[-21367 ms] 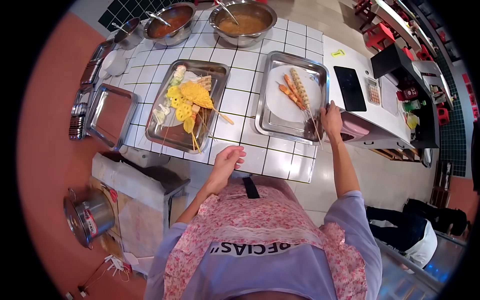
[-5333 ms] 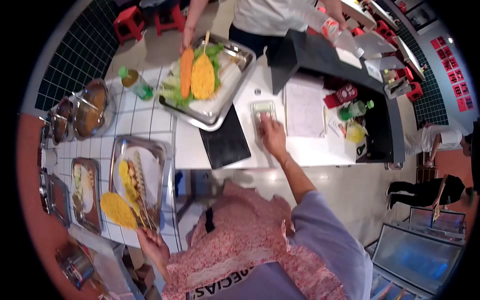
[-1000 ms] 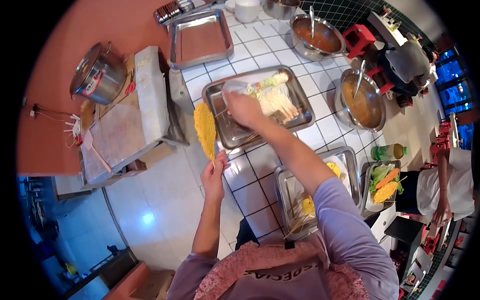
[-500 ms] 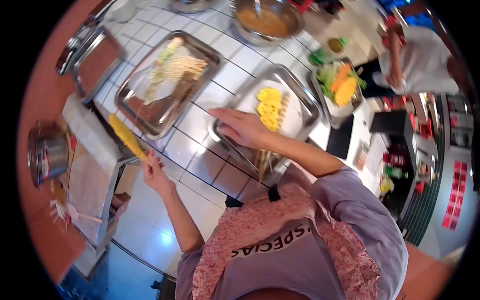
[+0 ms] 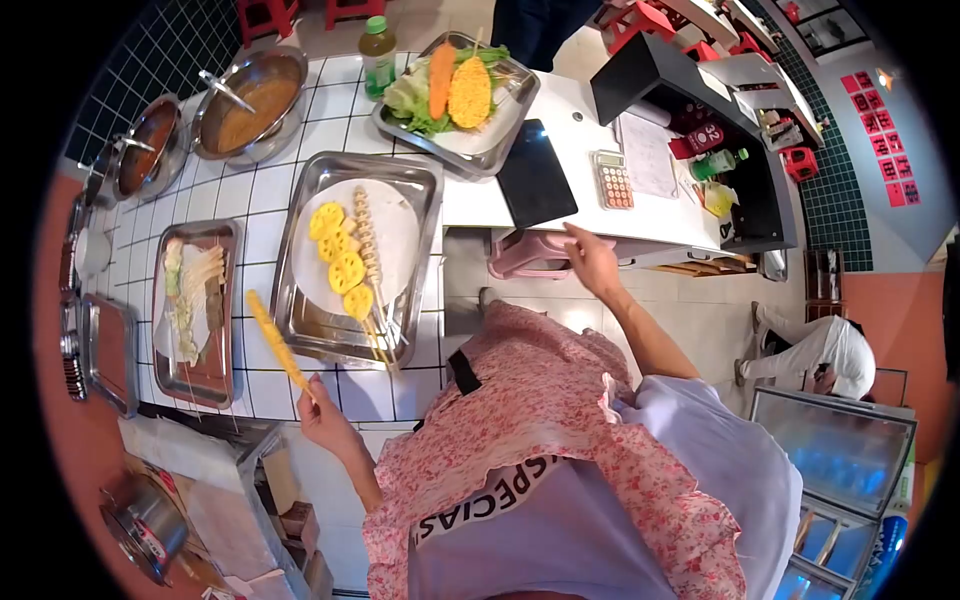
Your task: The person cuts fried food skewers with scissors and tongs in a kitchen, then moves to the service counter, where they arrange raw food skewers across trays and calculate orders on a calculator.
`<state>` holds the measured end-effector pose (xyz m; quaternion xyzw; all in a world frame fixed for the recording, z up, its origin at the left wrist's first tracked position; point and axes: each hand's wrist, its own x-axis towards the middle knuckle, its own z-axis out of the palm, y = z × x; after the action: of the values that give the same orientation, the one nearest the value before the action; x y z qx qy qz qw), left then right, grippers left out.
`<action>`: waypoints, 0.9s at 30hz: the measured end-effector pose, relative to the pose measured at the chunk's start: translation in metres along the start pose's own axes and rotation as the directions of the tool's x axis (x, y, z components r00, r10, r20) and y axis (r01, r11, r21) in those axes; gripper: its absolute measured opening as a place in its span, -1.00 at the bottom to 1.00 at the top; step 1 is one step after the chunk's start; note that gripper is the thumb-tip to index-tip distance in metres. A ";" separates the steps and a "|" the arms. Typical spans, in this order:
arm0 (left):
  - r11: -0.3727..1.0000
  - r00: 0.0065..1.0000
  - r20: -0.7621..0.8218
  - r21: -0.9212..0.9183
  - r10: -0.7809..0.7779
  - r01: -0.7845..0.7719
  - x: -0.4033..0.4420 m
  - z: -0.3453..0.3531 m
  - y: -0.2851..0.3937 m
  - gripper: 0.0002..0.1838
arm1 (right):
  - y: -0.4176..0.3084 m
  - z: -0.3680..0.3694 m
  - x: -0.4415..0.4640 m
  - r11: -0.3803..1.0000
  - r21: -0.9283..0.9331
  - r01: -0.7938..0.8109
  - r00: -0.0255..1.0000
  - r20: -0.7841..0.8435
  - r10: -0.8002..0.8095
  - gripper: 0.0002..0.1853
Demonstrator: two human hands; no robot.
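My left hand (image 5: 325,415) pinches the stick of a yellow breaded skewer (image 5: 272,340), held just off the lower left corner of a steel tray (image 5: 428,200). On that tray's white paper lie yellow lotus-slice skewers (image 5: 345,270) and a long ridged skewer (image 5: 368,235). My right hand (image 5: 592,262) is over the white counter's front edge, fingers apart and holding nothing, just below a black tablet (image 5: 537,175). A narrower tray (image 5: 231,300) at the left carries mushroom and vegetable skewers (image 5: 203,280).
Behind stands a tray (image 5: 385,122) with lettuce and breaded pieces, beside a green bottle (image 5: 378,62). Metal bowls (image 5: 250,105) of sauce are at the back left. A calculator (image 5: 613,180) and a black box (image 5: 770,205) stand on the right. Below left is a pot (image 5: 145,525).
The view has swung right. My right hand has left the lotus-skewer tray and moved over to the counter edge beyond it. My left hand still holds the breaded skewer.
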<state>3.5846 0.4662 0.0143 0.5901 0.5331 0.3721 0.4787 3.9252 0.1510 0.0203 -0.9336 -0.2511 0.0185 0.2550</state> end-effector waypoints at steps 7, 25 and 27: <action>0.863 0.995 -0.024 0.500 0.094 -0.069 -0.034 0.041 -0.018 -0.70 | 0.150 -0.003 0.049 0.891 0.325 -0.316 0.826 -0.367 0.427 -0.71; 0.860 0.964 -0.265 0.496 0.020 0.119 -0.087 0.053 -0.042 -0.60 | 0.237 -0.050 0.089 0.942 0.257 -0.216 0.941 -0.201 0.271 -0.44; 0.829 0.956 -0.284 0.550 0.065 0.107 -0.084 0.052 -0.040 -0.58 | 0.237 -0.048 0.087 0.951 0.229 -0.210 0.948 -0.191 0.255 -0.42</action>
<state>3.6102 0.3741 -0.0322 0.6370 0.6894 0.2772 0.2054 4.1175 -0.0062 -0.0452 -0.9217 -0.1059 -0.0283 0.3722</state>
